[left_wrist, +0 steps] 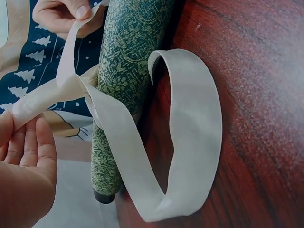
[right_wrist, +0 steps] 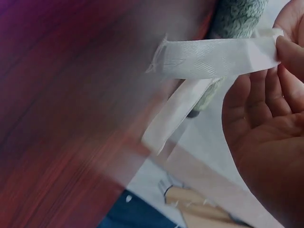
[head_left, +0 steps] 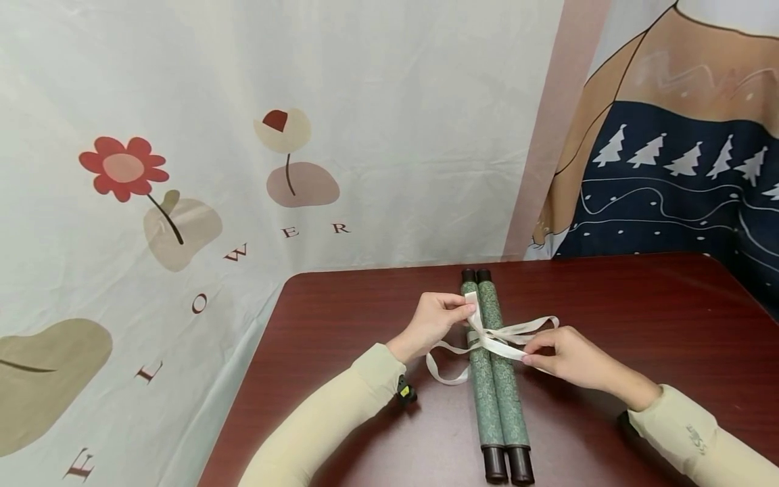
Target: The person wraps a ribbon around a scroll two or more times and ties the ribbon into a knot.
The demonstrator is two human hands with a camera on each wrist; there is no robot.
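Observation:
Two rolled scrolls (head_left: 487, 399) in green patterned cloth, with dark end knobs, lie side by side on the table. A white ribbon (head_left: 502, 348) crosses itself over their middle, with loops spreading to both sides. My left hand (head_left: 433, 321) pinches one length of ribbon between thumb and fingers, above the crossing. On the other side, my right hand (head_left: 569, 355) pinches another length and draws it out to the right. In the right wrist view a frayed ribbon end (right_wrist: 164, 59) hangs out past the right hand's fingers. In the left wrist view a wide ribbon loop (left_wrist: 194, 128) droops beside the scroll.
The dark red wooden table (head_left: 657, 318) extends to both sides of the scrolls. Behind it hangs a pale printed cloth (head_left: 414, 135) with flowers and letters. A dark strapped device (head_left: 406, 391) sits at the left wrist.

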